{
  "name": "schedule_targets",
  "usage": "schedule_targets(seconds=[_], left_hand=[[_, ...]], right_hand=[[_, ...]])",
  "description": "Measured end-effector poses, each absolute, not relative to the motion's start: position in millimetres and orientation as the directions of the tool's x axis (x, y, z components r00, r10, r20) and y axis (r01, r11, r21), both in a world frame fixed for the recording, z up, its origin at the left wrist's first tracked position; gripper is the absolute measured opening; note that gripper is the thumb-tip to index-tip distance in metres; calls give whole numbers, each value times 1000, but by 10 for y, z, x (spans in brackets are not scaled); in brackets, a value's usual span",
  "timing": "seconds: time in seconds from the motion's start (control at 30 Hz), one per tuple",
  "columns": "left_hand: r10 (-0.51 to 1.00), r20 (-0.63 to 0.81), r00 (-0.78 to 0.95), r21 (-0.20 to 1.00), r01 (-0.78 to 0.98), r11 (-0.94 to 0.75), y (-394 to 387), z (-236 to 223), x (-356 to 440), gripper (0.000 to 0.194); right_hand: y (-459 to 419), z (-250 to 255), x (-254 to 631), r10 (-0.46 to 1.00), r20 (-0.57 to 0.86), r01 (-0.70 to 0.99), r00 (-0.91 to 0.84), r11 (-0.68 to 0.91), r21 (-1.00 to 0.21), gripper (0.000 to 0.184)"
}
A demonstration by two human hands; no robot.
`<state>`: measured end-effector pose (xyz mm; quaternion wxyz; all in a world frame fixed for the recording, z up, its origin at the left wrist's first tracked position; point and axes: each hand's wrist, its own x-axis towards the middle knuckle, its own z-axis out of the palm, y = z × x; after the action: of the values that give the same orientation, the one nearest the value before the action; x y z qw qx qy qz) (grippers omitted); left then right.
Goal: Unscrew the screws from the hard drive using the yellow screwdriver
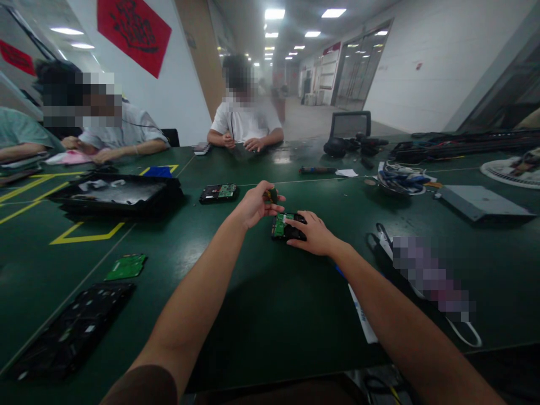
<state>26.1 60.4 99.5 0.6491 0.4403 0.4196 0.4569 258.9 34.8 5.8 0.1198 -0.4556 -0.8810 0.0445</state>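
Note:
In front of me on the table lies a hard drive (277, 232), its green circuit board facing up. My right hand (315, 235) grips it from the right, the thumb and fingers around its sides and over its top. Just above the drive's left end is my left hand (257, 207), closed on a small dark green piece (271, 195) with a yellowish edge; its kind is too small to tell. A second hard drive (219, 193) rests beyond, to the left. Near me at the left are a loose green circuit board (126, 266) and a black drive-like casing (76, 329).
A stack of black trays (122, 194) stands at left. To the right are a grey metal box (485, 202), a cable bundle (403, 177) and a pouch-like item with a strap (430, 275). A screwdriver-like tool (318, 170) lies ahead. Other people sit across the table.

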Motion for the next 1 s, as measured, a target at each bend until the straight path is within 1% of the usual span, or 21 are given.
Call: schedule_targets(seconds=[0.13, 0.23, 0.3, 0.37, 0.43, 0.5, 0.57, 0.7, 0.8, 0.9, 1.0], left_hand=[[987, -97, 132, 976, -184, 120, 650, 977, 183, 27], [992, -53, 119, 989, -131, 69, 638, 980, 183, 31], [985, -53, 163, 989, -129, 75, 607, 991, 221, 31], [967, -92, 239, 977, -164, 133, 579, 1002, 262, 28], [953, -132, 272, 959, -208, 192, 571, 1009, 277, 25], [955, -153, 254, 949, -231, 213, 588, 1008, 253, 23], [965, -149, 216, 958, -210, 195, 618, 1004, 203, 25], [987, -82, 139, 988, -116, 99, 631, 1008, 158, 29], [990, -50, 134, 994, -87, 62, 579, 1028, 231, 27], [979, -67, 193, 990, -105, 89, 537, 1039, 315, 24], [991, -63, 122, 988, -134, 79, 554, 1022, 324, 24]], right_hand=[[351, 61, 2588, 817, 161, 793, -554, 577, -195, 75], [352, 60, 2585, 817, 164, 795, -553, 576, -191, 75], [351, 59, 2586, 817, 164, 796, -553, 576, -188, 75], [348, 61, 2587, 817, 164, 796, -553, 576, -187, 75], [345, 67, 2588, 816, 164, 794, -555, 578, -188, 75], [342, 74, 2587, 814, 163, 792, -557, 580, -191, 75], [342, 78, 2586, 814, 163, 791, -557, 580, -195, 75], [350, 70, 2585, 814, 168, 790, -557, 581, -196, 74], [362, 47, 2590, 811, 176, 788, -557, 584, -195, 74], [369, 26, 2596, 809, 186, 786, -558, 587, -194, 74], [370, 23, 2598, 810, 185, 787, -557, 586, -192, 74]])
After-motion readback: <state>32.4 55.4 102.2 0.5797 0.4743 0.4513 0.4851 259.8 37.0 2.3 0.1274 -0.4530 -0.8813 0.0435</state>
